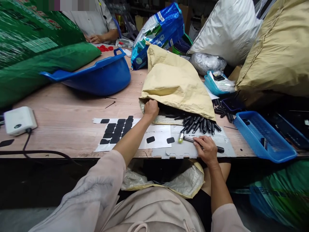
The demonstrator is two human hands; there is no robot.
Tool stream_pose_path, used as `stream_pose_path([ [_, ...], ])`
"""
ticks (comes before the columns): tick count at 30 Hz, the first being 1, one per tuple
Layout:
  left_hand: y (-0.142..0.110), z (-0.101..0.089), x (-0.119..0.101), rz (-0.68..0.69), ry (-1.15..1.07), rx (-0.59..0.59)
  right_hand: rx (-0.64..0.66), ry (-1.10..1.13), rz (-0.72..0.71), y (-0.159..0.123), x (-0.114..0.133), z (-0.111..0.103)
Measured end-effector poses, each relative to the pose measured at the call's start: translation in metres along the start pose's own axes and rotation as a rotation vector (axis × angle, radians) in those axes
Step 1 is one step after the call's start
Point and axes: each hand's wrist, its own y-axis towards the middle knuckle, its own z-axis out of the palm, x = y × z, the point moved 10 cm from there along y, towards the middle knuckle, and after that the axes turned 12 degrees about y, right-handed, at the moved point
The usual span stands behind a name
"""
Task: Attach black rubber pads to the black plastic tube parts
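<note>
My left hand (pixel 151 109) is closed on the lower left edge of the mouth of a tan paper sack (pixel 173 80) lying on the table. Its fingertips are partly hidden by the sack. Several black pen-like parts (pixel 199 124) spill out under the sack's lip onto a grey board (pixel 217 145). Over that board my right hand (pixel 206 149) is closed round the black handle of a small hammer (pixel 181 137), whose yellowish-green head points left. Left of it, black rounded pads (pixel 118 130) lie in rows on a white sheet (pixel 142 129), with two loose pads nearer the hammer.
A blue basin (pixel 96 77) stands at the back left, a blue plastic basket (pixel 263 135) at the right. Large sacks (pixel 227 32) crowd the back right. A white box with a cable (pixel 20 120) sits at the left. Across the table is another person's hand (pixel 96 38). An open bag (pixel 164 188) hangs below the edge.
</note>
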Motion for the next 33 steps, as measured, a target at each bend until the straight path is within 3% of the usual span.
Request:
stream_pose_path([
  [4,-0.049,-0.02,0.011,0.025,-0.054,-0.13,0.004,0.002,0.004,0.0,0.0,0.001],
  [6,-0.077,-0.019,0.015,0.088,-0.176,-0.163,0.005,-0.001,0.002,-0.001,0.0,0.001],
  [10,-0.119,0.013,0.007,0.278,-0.473,0.004,0.014,-0.015,-0.004,-0.002,-0.002,0.002],
  [13,-0.139,0.03,-0.006,0.402,-0.529,0.054,0.02,-0.031,-0.008,-0.002,-0.004,0.003],
  [18,-0.147,0.04,-0.018,0.475,-0.473,0.064,0.02,-0.068,-0.005,-0.001,-0.005,0.005],
  [26,-0.138,0.044,-0.027,0.438,-0.409,0.06,0.03,-0.065,-0.026,0.0,-0.004,0.004],
  [33,-0.136,0.049,-0.027,0.457,-0.43,0.06,-0.052,0.153,0.12,0.003,0.023,-0.001],
])
